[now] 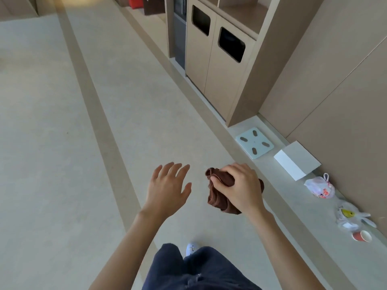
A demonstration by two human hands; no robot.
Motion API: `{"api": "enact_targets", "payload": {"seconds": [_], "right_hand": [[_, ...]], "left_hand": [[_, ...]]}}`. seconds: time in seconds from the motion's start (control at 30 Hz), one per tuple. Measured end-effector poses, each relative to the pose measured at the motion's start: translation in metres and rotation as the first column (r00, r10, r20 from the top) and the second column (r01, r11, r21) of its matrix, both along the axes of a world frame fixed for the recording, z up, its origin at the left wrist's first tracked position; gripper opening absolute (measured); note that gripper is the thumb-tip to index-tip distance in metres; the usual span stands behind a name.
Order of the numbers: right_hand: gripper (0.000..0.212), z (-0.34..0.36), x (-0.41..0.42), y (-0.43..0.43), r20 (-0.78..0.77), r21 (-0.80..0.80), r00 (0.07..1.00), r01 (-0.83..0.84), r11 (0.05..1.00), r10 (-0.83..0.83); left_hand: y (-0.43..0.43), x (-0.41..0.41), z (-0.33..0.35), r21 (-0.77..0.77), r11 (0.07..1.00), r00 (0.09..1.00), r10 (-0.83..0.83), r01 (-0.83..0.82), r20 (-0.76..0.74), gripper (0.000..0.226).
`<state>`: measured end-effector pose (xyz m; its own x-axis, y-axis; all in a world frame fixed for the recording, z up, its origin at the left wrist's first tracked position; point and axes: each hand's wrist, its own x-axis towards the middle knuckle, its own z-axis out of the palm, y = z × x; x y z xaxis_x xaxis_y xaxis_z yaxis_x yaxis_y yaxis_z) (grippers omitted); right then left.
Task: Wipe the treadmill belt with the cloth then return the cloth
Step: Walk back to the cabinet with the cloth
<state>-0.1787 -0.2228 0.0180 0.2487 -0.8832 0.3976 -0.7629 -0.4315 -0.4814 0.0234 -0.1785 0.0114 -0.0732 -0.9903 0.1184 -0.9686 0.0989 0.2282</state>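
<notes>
- Right hand [238, 186] clenched around a bunched brown cloth [217, 195], thumb pressed into the folds, loose ends drooping below the palm.
- Cloth carried in the air above the pale floor [62, 143], near the raised ledge [293, 197] along the wall, touching neither.
- Left hand [167, 189] empty, palm down, fingers spread wide, hovering just beside the cloth yet apart from it.
- Both forearms bare, reaching forward from the bottom edge of the view.
- Dark blue trousers [199, 268] at the lower middle, with the toe of a light shoe [191, 248] peeking out between the legs.
- Darker beige stripe [98, 126] running diagonally across the floor, passing under the left forearm.
- On the ledge, from far to near: a pale blue bathroom scale [254, 143] lying flat, a white box [297, 161] against the wall panel, a knotted plastic bag with pink print [320, 188], a clear bag with a yellow mark [348, 215], and a red paper cup [362, 236] tipped on its side.
- Further back, a beige cabinet [217, 59] with two dark rounded openings in its doors, standing against the wall.
- No treadmill belt within view.
</notes>
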Motion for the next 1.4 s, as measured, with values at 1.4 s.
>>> {"api": "enact_targets", "payload": {"seconds": [1.4], "right_hand": [[0.034, 0.009, 0.149, -0.733, 0.085, -0.025, 0.965, 0.25, 0.968, -0.247]], "left_hand": [[-0.765, 0.163, 0.028, -0.063, 0.97, 0.972, -0.23, 0.233, 0.056, 0.05]]}}
